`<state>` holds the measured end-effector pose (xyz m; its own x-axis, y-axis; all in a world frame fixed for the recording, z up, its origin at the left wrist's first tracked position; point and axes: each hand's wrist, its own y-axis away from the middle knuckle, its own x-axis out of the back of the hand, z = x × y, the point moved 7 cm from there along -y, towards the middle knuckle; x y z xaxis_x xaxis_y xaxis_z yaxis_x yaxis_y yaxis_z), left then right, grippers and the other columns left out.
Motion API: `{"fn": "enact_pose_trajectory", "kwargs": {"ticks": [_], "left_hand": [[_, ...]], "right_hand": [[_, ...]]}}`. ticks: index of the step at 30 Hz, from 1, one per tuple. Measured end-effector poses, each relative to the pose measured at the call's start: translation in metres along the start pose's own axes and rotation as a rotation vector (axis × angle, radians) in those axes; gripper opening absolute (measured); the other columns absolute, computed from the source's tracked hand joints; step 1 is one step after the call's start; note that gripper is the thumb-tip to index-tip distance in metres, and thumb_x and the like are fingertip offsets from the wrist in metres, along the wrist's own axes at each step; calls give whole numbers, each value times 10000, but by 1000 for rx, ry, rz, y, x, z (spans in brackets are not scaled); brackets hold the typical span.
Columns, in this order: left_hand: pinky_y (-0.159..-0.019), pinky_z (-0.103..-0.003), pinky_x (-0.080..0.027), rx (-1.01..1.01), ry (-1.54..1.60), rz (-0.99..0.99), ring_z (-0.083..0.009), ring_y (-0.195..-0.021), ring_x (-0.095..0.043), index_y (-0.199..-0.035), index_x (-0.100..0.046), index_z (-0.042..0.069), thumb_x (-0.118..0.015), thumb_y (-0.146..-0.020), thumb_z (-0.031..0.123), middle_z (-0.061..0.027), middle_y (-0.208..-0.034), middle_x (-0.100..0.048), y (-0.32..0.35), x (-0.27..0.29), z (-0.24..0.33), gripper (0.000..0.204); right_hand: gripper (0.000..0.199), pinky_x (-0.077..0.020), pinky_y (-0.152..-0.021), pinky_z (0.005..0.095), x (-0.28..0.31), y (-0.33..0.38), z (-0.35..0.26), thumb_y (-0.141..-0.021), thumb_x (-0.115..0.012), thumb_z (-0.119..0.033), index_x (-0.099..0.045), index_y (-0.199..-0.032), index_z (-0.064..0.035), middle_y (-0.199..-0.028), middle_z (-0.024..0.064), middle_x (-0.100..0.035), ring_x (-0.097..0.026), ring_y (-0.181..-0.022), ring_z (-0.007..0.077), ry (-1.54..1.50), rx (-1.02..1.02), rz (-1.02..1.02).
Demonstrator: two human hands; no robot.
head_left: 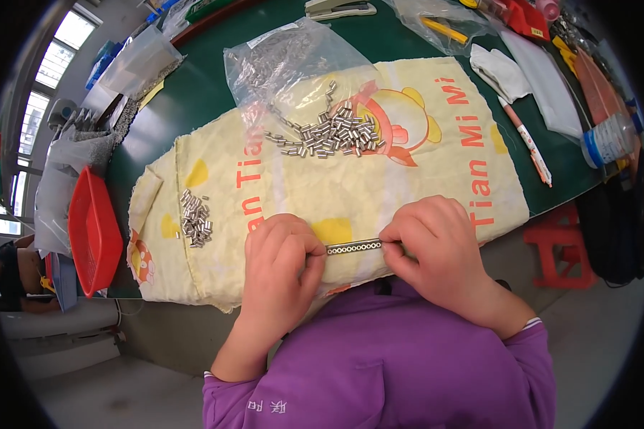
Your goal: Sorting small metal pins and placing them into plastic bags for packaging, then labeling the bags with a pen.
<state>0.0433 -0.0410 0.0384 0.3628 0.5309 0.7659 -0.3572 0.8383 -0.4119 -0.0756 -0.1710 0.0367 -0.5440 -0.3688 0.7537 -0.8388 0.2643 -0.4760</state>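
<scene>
From the head view, your left hand [283,252] and right hand [436,247] pinched opposite ends of the perforated metal strip [354,247], its long axis running nine to three (neither hand nearer). At twelve o'clock, the clear plastic bag [293,61] spilled small metal tubes [333,134] onto the yellow cloth [408,186]; the red basket [93,232] sat at nine.

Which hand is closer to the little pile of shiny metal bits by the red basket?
Left. The left hand sits just right of the small pile; the right hand is farther right, beyond the metal strip.

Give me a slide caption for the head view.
Both hands, left hand and right hand, hold a perforated metal strip over a yellow cloth.
</scene>
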Motion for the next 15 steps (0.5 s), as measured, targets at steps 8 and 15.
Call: {"fn": "enact_pose_trajectory", "kwargs": {"ticks": [8, 15], "left_hand": [[-779, -393, -445, -63, -57, 56, -285, -871, -595, -845, -609, 57, -715, -666, -73, -70, -852, -598, 4, 2, 8, 246], [-767, -363, -452, 38, 21, 20, -271, -851, -572, -850, -618, 38, -692, -687, -88, -77, -843, -585, -1, -1, -1, 218]], "right_hand": [[205, -432, -758, 378, -2, 7, -2, -720, -730, -102, -586, -864, -118, -891, 23, -549, -559, -854, 232, -9, 46, -13], [169, -434, -710, 375, -1, -2, 6, -714, -716, -72, -591, -820, -113, -852, 20, -559, -556, -809, 239, -90, -23, -24]]}}
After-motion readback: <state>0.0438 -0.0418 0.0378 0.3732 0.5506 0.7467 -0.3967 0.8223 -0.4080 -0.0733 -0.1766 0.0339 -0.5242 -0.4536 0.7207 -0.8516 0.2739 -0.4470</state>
